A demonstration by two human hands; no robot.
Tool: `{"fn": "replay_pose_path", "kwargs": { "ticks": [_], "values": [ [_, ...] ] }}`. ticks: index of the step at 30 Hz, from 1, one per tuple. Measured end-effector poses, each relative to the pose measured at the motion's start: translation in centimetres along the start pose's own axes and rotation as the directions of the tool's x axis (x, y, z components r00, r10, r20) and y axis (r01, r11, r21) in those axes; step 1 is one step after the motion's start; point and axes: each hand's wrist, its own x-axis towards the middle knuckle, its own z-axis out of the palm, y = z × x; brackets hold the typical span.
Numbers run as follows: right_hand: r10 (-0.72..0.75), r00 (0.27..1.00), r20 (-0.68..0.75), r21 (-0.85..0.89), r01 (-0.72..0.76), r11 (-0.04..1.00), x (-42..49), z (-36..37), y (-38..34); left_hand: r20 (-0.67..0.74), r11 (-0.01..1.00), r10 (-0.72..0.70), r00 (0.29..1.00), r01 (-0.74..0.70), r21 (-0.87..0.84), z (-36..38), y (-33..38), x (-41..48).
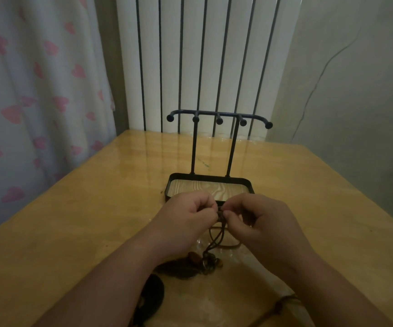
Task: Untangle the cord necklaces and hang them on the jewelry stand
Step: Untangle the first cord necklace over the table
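Pinching the knot of the cord necklaces (216,234) between my left hand (186,218) and right hand (259,220) before the empty jewelry stand (219,147), I should tease loops loose, not yank.

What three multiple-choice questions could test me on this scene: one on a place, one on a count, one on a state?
1. Where does the jewelry stand sit?
A. On the table, beyond the left hand and right hand.
B. On the floor.
C. On a shelf.
2. How many knobbed hooks does its top bar carry?
A. Two.
B. Five.
C. Nine.
3. What state are those hooks in?
A. All loaded.
B. One loaded.
C. All bare.
Answers: 1 A, its tray rests on the wood past the hands; 2 B, five round knobs show; 3 C, both hands pinch the cord necklaces, none hangs.
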Motion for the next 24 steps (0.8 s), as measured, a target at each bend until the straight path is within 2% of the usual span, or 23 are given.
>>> {"fn": "replay_pose_path", "kwargs": {
  "ticks": [6, 12, 17, 21, 24],
  "values": [
    [-0.027, 0.989, 0.142, -0.232, 0.059, 0.971, 0.1, -0.8, -1.0, 0.071, 0.999, -0.034, 0.997, 0.032, 0.017, 0.0, 0.1, -0.1],
    [-0.016, 0.984, 0.18, -0.236, 0.059, 0.97, 0.2, -0.6, -1.2, 0.094, 0.999, -0.042, 0.995, 0.043, -0.005, 0.2, 0.0, 0.0],
    [0.003, 0.991, 0.135, -0.079, 0.008, 0.997, 0.0, 0.2, -0.6, 0.082, 0.999, -0.023, 0.996, 0.026, -0.026, -0.2, 0.0, 0.0],
    [0.069, 0.997, 0.03, 0.247, -0.074, 0.966, 0.0, 0.8, -0.3, 0.056, 0.991, -0.033, 0.998, 0.04, -0.128, -0.3, 0.3, 0.0],
    [0.09, 0.996, 0.031, 0.302, -0.095, 0.949, 0.2, 0.9, 0.1, 0.025, 0.988, -0.023, 0.999, 0.027, -0.149, -0.3, 0.4, 0.1]
  ]
}}
